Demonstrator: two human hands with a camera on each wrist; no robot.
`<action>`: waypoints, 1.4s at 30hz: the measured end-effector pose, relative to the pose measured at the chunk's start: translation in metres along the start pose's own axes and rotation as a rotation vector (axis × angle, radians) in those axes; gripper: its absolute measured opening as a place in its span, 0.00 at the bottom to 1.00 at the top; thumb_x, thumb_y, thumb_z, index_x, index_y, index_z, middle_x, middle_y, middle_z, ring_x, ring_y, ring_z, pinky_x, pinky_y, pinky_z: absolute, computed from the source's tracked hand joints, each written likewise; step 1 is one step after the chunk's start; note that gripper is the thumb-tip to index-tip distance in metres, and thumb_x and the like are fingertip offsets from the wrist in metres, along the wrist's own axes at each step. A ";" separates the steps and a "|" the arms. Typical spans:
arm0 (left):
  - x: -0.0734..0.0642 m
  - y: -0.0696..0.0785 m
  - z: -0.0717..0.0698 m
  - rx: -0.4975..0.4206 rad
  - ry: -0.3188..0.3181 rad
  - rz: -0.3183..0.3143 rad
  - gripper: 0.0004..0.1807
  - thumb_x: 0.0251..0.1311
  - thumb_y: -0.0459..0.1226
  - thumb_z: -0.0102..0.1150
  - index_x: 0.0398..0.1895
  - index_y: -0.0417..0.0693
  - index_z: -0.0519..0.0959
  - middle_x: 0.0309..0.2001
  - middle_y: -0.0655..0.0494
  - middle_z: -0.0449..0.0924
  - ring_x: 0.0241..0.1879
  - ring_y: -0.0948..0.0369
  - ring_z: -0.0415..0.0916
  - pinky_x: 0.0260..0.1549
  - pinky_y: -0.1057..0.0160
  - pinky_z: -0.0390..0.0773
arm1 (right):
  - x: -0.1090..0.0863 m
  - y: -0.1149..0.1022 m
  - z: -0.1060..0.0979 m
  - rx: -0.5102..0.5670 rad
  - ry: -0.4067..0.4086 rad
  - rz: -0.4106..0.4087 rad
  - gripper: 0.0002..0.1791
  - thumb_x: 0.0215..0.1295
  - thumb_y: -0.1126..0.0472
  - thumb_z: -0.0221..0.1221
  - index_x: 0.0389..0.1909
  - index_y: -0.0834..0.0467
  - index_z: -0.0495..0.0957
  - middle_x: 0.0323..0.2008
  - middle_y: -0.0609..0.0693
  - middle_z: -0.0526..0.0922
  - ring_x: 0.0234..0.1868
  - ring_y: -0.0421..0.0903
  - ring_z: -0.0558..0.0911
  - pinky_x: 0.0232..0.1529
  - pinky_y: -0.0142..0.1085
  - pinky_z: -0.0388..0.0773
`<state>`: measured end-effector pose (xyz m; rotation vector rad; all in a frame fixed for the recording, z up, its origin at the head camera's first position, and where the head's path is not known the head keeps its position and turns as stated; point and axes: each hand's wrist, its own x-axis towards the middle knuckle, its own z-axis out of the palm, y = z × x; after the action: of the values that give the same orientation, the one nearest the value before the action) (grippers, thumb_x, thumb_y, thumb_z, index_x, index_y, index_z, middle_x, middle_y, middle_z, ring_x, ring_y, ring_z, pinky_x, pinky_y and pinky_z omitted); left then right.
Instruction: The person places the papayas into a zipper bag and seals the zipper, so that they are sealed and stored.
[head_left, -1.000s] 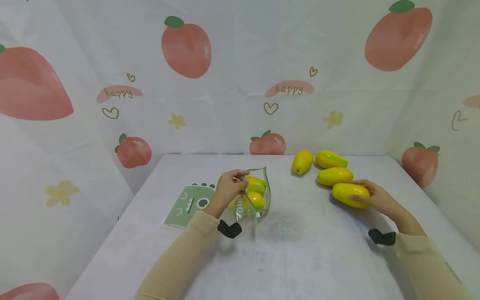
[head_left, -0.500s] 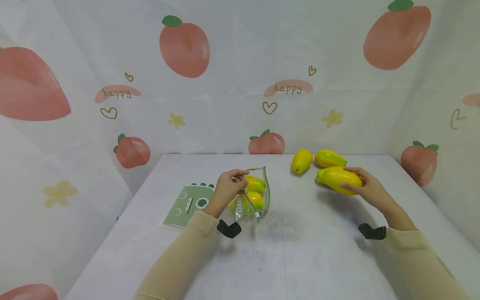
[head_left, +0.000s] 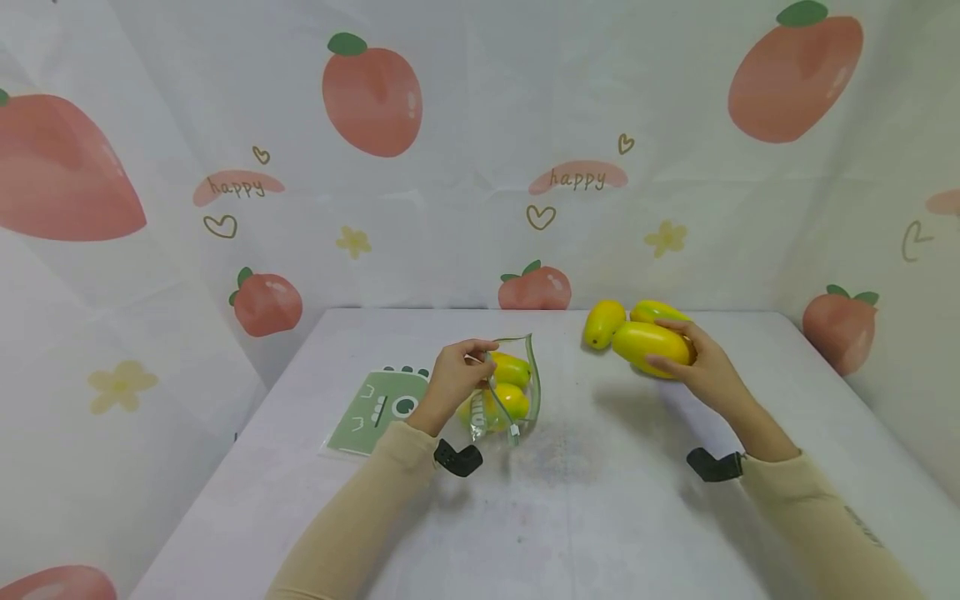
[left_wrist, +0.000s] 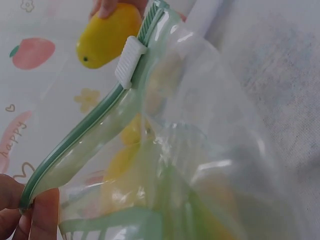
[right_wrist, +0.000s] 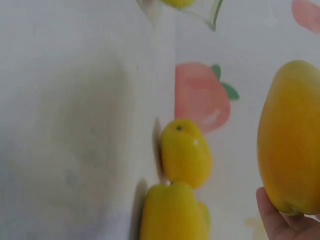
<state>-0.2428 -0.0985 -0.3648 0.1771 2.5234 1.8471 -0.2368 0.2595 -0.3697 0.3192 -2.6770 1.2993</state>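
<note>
My left hand pinches the green-edged rim of a clear zip bag, whose mouth gapes toward the right. A white slider sits on the green zip strip. Inside the bag lie yellow papayas, seen through the film. My right hand grips another yellow papaya by its right end, fingers over the top and thumb on the near side. This papaya is held above the table, with its shadow below, and in the right wrist view the papaya fills the right side.
Toward the back right lie loose papayas: one on the left, one behind the held fruit, and one mostly hidden below it. A flat green packet with a monster face lies left of the bag on the white table. A fruit-print curtain stands behind.
My right hand has lifted the nearest papaya off the table and carried it left, past the other papayas. The left hand and the bag have stayed in place.
</note>
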 end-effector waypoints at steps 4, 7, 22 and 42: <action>0.006 -0.010 0.001 -0.014 0.006 0.001 0.16 0.59 0.29 0.60 0.52 0.39 0.81 0.37 0.49 0.73 0.27 0.60 0.72 0.30 0.63 0.85 | 0.000 -0.012 0.011 0.039 0.015 -0.048 0.34 0.66 0.52 0.60 0.69 0.59 0.62 0.65 0.65 0.64 0.46 0.52 0.69 0.37 0.22 0.72; 0.006 -0.012 0.002 -0.025 0.010 0.007 0.16 0.59 0.29 0.61 0.51 0.41 0.81 0.36 0.50 0.73 0.27 0.60 0.72 0.29 0.64 0.85 | 0.000 -0.020 0.021 0.045 0.020 -0.073 0.34 0.65 0.53 0.61 0.68 0.58 0.63 0.66 0.64 0.64 0.46 0.52 0.71 0.39 0.23 0.73; 0.008 -0.015 0.004 -0.034 0.018 0.023 0.15 0.57 0.28 0.60 0.48 0.42 0.83 0.34 0.50 0.73 0.26 0.61 0.72 0.27 0.64 0.85 | -0.001 -0.035 0.073 0.057 -0.091 -0.124 0.35 0.59 0.51 0.66 0.65 0.58 0.67 0.63 0.58 0.71 0.54 0.53 0.72 0.54 0.45 0.73; 0.009 -0.012 0.005 -0.022 0.019 0.044 0.15 0.57 0.28 0.60 0.48 0.42 0.83 0.34 0.51 0.73 0.26 0.62 0.73 0.27 0.64 0.85 | 0.005 -0.032 0.109 0.062 -0.238 -0.175 0.32 0.59 0.52 0.67 0.62 0.57 0.70 0.59 0.56 0.74 0.52 0.51 0.73 0.57 0.49 0.72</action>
<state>-0.2522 -0.0962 -0.3773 0.2174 2.5298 1.9004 -0.2381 0.1534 -0.4112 0.7425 -2.7232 1.3697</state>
